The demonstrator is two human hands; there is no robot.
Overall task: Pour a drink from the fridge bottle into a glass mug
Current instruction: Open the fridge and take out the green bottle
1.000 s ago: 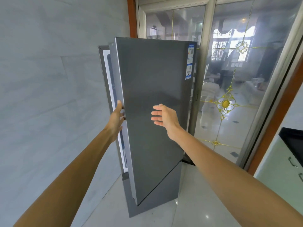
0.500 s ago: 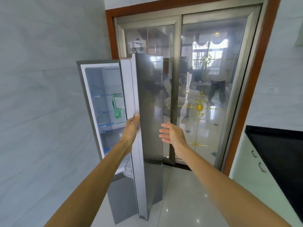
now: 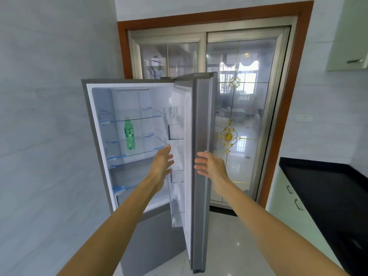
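Observation:
A green plastic bottle (image 3: 129, 135) stands upright on the middle glass shelf inside the grey fridge (image 3: 93, 136), alone there. The fridge door (image 3: 202, 166) stands open, edge-on toward me. My left hand (image 3: 162, 163) is open with fingers apart, raised in front of the door's inner side, right of and below the bottle, holding nothing. My right hand (image 3: 211, 166) is open just beside the door's outer edge, fingers spread, not gripping. No glass mug is in view.
A grey tiled wall (image 3: 43, 136) runs along the left. Glass sliding doors (image 3: 239, 116) with a brown frame stand behind the fridge. A black countertop (image 3: 326, 192) over white cabinets (image 3: 286, 202) lies at the right. Glossy floor tiles stretch below.
The fridge door has swung from nearly closed to wide open, showing the shelves and bottle. My left hand has come off the door edge and now hovers open.

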